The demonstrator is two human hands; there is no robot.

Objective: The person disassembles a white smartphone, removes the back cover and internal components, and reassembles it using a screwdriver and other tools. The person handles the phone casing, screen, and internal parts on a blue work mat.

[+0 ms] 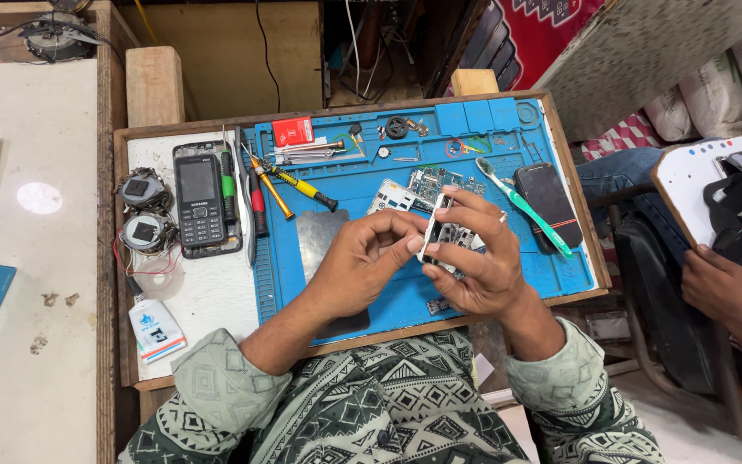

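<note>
My left hand (362, 258) and my right hand (478, 253) meet over the blue repair mat (371, 283). Together they grip a small opened phone body (440, 234), held on edge, its inner parts facing right. My left fingertips pinch its left edge; my right hand cups it from behind and below. Just beyond the hands a bare green circuit board (440, 182) and a white phone part (391, 198) lie on the mat. A small part (437, 306) lies on the mat below my right hand.
A black keypad phone (200, 202) rests left of the mat beside screwdrivers (289, 185), tweezers and two wire spools (144, 210). A green toothbrush (526, 206) and a dark phone (547, 202) lie at right. Another person's hand (719, 283) is at the far right.
</note>
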